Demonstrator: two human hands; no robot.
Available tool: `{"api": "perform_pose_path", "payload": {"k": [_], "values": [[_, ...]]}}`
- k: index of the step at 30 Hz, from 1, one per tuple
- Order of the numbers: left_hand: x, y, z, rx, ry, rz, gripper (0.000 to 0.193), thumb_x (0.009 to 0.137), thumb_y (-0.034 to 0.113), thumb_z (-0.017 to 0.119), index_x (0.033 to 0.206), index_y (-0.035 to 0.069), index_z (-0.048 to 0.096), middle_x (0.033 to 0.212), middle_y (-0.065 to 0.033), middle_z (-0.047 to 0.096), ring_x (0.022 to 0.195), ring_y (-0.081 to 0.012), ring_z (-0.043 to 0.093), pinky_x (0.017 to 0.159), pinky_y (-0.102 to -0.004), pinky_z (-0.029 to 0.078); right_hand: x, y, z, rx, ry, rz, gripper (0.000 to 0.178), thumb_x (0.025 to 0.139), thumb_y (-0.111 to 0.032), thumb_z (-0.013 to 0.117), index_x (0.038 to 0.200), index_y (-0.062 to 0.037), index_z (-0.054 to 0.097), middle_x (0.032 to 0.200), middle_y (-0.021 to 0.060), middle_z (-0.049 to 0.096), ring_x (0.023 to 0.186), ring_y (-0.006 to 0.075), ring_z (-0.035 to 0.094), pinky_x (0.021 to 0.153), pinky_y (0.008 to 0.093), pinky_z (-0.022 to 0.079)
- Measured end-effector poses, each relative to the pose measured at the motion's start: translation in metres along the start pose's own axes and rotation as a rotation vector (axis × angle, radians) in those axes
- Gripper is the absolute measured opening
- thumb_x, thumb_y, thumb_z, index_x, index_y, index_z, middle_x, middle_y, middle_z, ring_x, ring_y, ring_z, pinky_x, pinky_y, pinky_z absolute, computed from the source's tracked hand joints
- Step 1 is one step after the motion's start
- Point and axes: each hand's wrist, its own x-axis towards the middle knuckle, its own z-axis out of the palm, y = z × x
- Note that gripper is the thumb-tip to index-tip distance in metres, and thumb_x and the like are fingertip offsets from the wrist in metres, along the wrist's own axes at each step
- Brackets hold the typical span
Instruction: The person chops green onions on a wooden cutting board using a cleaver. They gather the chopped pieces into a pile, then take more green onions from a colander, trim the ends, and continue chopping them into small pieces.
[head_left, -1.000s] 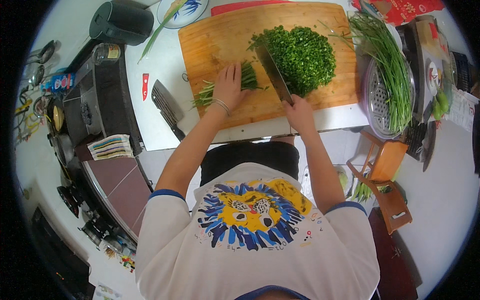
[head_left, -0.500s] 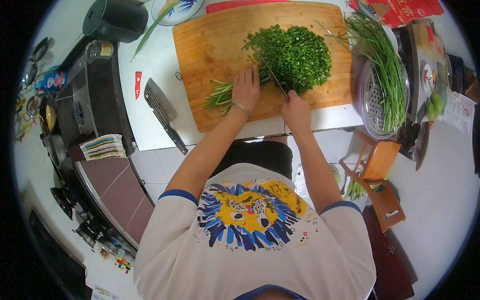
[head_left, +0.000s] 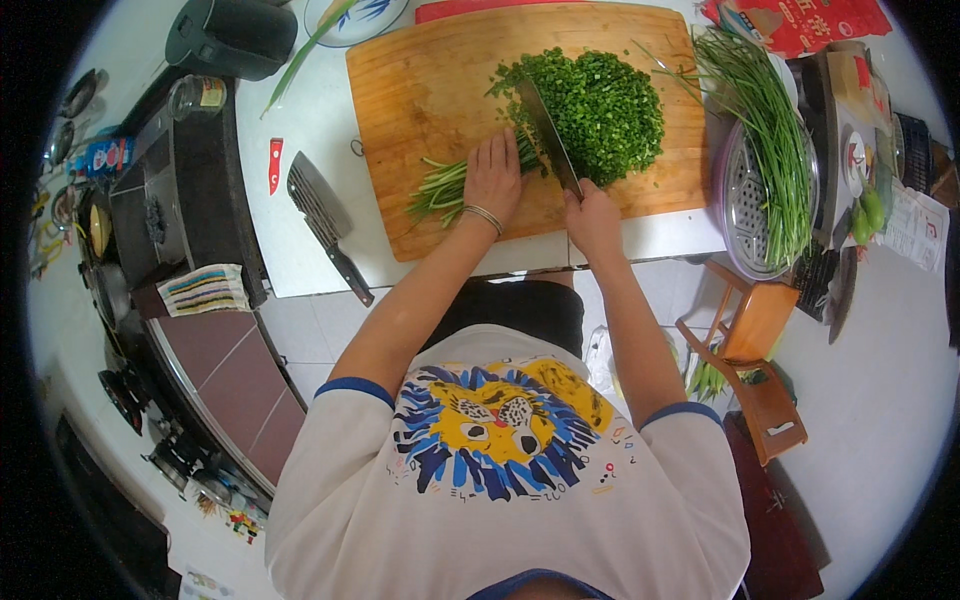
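My left hand [head_left: 492, 180] is closed over a bunch of chives [head_left: 440, 188], pressing it to the wooden cutting board [head_left: 400, 110]. The pale stem ends stick out to the left of it. In my right hand [head_left: 594, 222] is the handle of a kitchen knife [head_left: 548, 135]. Its broad blade points away from me and leans over, its flat side showing, between my left fingers and a big heap of chopped chives [head_left: 600, 110]. The blade hides part of the heap's left edge.
Left of the board lie a cleaver [head_left: 325, 225] and a small red-handled peeler or knife [head_left: 275, 166]. At the right, long uncut chives [head_left: 765, 140] lie over a metal colander [head_left: 752, 195] in a purple basin. A patterned plate [head_left: 372, 22] stands at the back.
The knife blade has tipped from nearly edge-on to showing its flat side. My left hand has stayed in place on the bunch.
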Motion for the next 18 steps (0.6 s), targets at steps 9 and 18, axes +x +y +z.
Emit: {"api": "perform_pose_path", "payload": {"k": [9, 18], "values": [[0.003, 0.003, 0.005, 0.028, 0.007, -0.006, 0.075, 0.074, 0.023, 0.064, 0.135, -0.009, 0.033, 0.118, -0.0173, 0.048, 0.113, -0.0327, 0.044, 0.098, -0.0416, 0.036, 0.002, 0.011, 0.014, -0.013, -0.015, -0.013, 0.022, 0.086, -0.023, 0.055, 0.090, -0.0020, 0.057, 0.078, 0.0262, 0.062, 0.078, 0.0463, 0.059, 0.069, 0.0524, 0.047], [0.006, 0.006, -0.029, -0.142, -0.009, -0.034, 0.081, 0.075, 0.033, 0.069, 0.134, -0.009, 0.033, 0.121, -0.0202, 0.045, 0.116, -0.0339, 0.042, 0.099, -0.0424, 0.036, -0.006, -0.003, -0.010, 0.039, 0.053, -0.094, 0.023, 0.087, -0.023, 0.054, 0.081, -0.0018, 0.054, 0.070, 0.0248, 0.060, 0.072, 0.0456, 0.058, 0.063, 0.0529, 0.044]]}}
